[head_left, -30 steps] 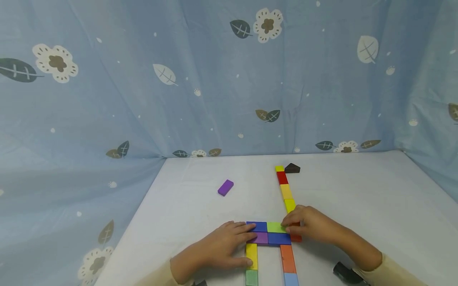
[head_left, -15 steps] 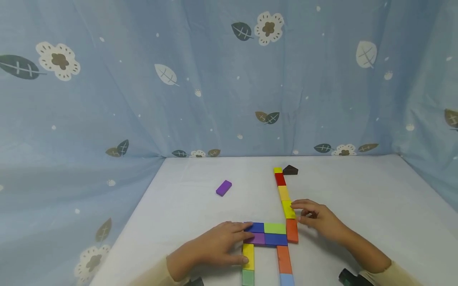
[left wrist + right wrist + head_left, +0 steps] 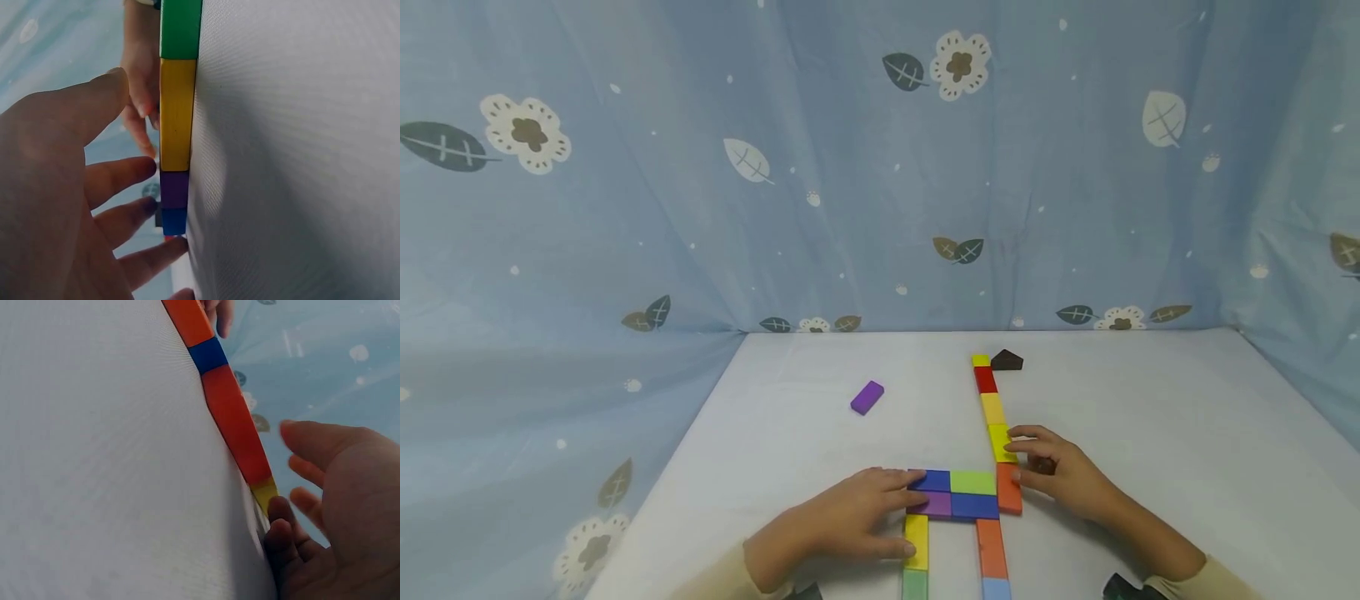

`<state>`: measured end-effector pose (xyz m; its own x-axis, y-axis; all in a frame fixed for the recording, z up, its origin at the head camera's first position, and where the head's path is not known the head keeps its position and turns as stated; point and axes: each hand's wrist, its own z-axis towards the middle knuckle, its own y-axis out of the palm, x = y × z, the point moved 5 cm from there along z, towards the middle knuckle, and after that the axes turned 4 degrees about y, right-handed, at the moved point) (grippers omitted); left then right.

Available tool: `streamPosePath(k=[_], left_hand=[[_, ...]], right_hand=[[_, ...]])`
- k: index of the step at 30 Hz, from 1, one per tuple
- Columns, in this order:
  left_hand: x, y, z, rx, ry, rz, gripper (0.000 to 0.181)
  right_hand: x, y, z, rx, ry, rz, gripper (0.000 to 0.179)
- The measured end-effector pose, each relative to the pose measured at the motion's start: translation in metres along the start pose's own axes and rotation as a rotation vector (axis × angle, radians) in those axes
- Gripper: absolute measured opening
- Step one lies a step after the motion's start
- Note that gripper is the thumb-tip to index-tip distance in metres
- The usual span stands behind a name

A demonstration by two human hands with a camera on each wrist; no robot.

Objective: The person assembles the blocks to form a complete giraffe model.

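Flat coloured wooden blocks lie edge to edge on a white cloth. My left hand [image 3: 861,517] lies with spread fingers at the left end of a double row; its fingertips overlap a dark blue block [image 3: 936,481] and a purple block [image 3: 934,503]. The thumb reaches the yellow block [image 3: 177,115] below them. Beside that row runs a line of blocks going away from me. My right hand [image 3: 1067,475] is at its right side, fingers relaxed and bent, fingertips at a bright yellow block [image 3: 1002,444] and thumb by an orange-red block [image 3: 1009,489]. Neither hand grips anything.
Beyond the right hand the line continues with a red block [image 3: 986,380]. A dark brown angular block [image 3: 1007,362] stands by its far end. One loose purple block [image 3: 867,397] lies at the back left. A blue patterned curtain [image 3: 820,250] hangs behind the table.
My right hand has left the lime block beside the double row and shifted right and away, to the line's outer side, uncovering the orange-red block. My left hand stays put over the row.
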<state>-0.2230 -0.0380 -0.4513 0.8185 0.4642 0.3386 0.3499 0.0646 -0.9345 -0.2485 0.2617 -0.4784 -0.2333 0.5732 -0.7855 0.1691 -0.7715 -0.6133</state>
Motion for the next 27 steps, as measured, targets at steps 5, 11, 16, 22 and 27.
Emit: streamPosePath(k=[5, 11, 16, 22, 27], left_hand=[[-0.0003, 0.0004, -0.0018, 0.003, -0.005, -0.006, 0.067], [-0.0011, 0.0001, -0.0021, 0.016, 0.0, -0.004, 0.066], [-0.0009, 0.0002, -0.0015, 0.028, 0.014, 0.006, 0.066], [-0.002, 0.001, -0.0003, 0.02, 0.0, -0.004, 0.065], [-0.0098, -0.0028, 0.0005, 0.013, -0.045, -0.064, 0.061]], right_hand=[[0.0014, 0.0006, 0.0007, 0.026, 0.052, -0.045, 0.033], [0.0004, -0.001, 0.0017, 0.058, 0.078, -0.077, 0.036], [0.0014, -0.0012, 0.0015, 0.037, 0.075, -0.038, 0.044], [0.0022, 0.001, 0.0016, -0.005, 0.063, -0.054, 0.051], [0.0024, 0.0021, 0.0016, -0.011, 0.057, -0.088, 0.051]])
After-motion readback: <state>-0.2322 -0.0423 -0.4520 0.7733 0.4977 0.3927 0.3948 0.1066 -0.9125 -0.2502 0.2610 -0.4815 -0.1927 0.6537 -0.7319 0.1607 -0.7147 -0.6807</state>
